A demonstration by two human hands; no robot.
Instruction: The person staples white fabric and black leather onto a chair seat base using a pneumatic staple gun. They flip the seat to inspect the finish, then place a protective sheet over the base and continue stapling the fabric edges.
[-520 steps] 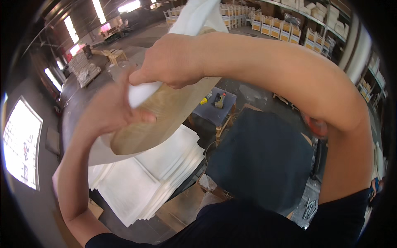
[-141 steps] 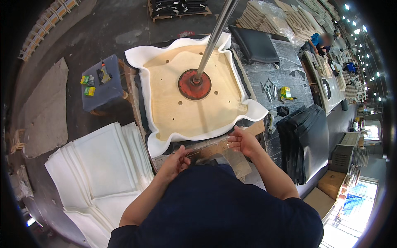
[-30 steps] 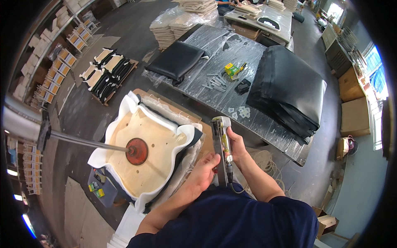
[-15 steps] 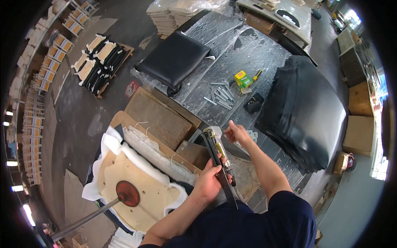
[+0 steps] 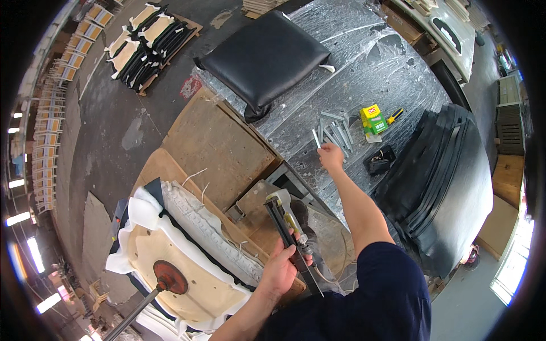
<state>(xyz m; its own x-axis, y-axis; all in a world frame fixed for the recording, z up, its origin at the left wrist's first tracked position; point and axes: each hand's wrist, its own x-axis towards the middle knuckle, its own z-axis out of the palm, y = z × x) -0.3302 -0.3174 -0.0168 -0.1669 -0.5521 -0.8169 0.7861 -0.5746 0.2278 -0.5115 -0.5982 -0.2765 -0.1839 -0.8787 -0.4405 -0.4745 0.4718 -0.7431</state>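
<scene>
My left hand (image 5: 278,270) is wrapped round a pneumatic staple gun (image 5: 278,221) with a long dark magazine and a hose, held in front of my body. Out over the plastic-covered table (image 5: 296,122), my right hand (image 5: 331,157) pinches the near end of a staple strip (image 5: 316,138). Beside it lie several loose staple strips (image 5: 341,135). To their right stand an open yellow-and-green box (image 5: 372,121), a yellow-and-black handled tool (image 5: 394,116) and a small black object (image 5: 380,159) I cannot name.
A black padded cushion (image 5: 264,59) lies at the table's far left, a stack of black sheets (image 5: 438,193) at its right. Near left, a red disc (image 5: 170,277) on a metal rod presses on a beige panel (image 5: 142,244) edged with white padding. A loaded pallet (image 5: 151,48) sits beyond.
My right hand has reached forward from near the staple gun to the loose strips and closed on one. The left hand still holds the gun. The whole view has shifted.
</scene>
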